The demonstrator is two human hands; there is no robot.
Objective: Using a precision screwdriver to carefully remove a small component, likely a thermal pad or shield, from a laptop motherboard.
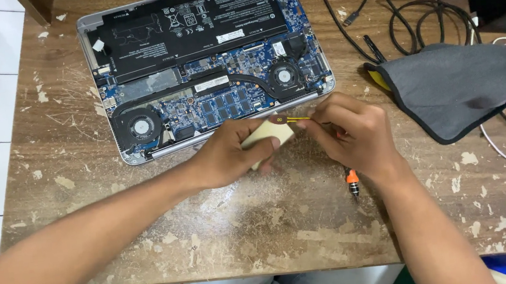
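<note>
Pinching eraser (pixel 267 135) | left hand (pixel 229 154) | right hand (pixel 354 133) gripping screwdriver (pixel 351 183)

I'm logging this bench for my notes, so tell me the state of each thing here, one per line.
Laptop: bottom cover off, board, battery and two fans exposed.
Cream block: gripped in left hand.
Screwdriver: held in right hand, yellow shaft touching the block.
Grey cloth: lying crumpled over cables.
Wooden table: scuffed, paint-flecked.
</note>
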